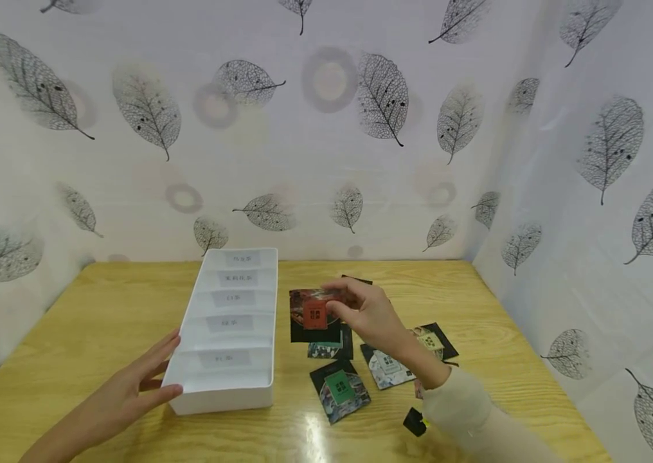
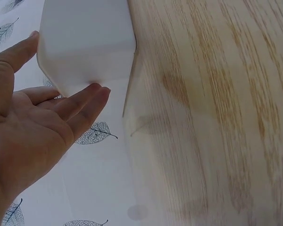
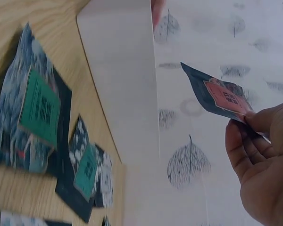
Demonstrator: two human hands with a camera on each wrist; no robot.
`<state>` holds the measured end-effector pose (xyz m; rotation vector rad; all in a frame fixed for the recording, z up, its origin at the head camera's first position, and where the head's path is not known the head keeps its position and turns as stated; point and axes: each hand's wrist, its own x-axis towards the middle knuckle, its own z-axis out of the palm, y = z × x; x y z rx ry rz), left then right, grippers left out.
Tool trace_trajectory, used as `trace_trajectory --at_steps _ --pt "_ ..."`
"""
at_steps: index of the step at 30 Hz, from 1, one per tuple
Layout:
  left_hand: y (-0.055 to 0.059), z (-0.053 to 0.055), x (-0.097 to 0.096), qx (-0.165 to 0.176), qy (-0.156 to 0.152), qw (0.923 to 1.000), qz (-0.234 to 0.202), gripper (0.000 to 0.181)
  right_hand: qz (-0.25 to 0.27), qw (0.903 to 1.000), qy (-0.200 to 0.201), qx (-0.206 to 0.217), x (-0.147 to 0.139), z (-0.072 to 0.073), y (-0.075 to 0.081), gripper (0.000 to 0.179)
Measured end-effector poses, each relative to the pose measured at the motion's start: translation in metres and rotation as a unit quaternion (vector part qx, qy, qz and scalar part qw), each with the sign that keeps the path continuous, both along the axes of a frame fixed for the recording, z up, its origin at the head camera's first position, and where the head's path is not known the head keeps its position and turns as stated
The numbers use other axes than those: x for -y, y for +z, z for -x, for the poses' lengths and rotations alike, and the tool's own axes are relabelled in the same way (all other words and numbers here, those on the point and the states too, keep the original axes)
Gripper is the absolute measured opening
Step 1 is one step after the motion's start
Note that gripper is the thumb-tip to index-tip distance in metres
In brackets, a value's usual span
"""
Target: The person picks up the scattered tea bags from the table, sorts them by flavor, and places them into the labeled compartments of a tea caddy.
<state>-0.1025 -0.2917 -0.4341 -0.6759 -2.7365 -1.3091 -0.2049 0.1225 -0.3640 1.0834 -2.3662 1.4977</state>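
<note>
A dark sachet with a red label is pinched along one edge between the thumb and fingers of my right hand. In the right wrist view the same sachet is raised above the table, beside the white box. My left hand rests against the left side of the white box, its fingers fairly straight. In the left wrist view, fingertips of the left hand touch the box wall. Labelled compartments run along the box; the handwriting is too blurred to read surely.
A green-labelled sachet lies right of the box, with another partly under the held one. A white-labelled sachet and a yellow-labelled sachet lie farther right. A small black piece is near the right sleeve. Leaf-patterned curtain hangs behind.
</note>
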Motion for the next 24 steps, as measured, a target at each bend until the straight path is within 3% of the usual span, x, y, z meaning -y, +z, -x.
trace_trajectory --at_steps 5,14,24 --pt "-0.001 -0.001 0.000 0.002 -0.001 1.0000 -0.004 0.077 0.026 0.9989 0.018 -0.033 0.027 -0.008 0.000 0.026" --pt "0.002 0.000 -0.001 0.041 0.012 0.9990 0.010 0.076 0.048 0.9965 0.025 -0.064 0.071 -0.021 -0.005 0.018" --pt "0.001 0.001 -0.002 0.032 0.013 0.9993 0.011 0.076 0.035 0.9912 0.033 -0.123 0.093 -0.033 -0.018 0.017"
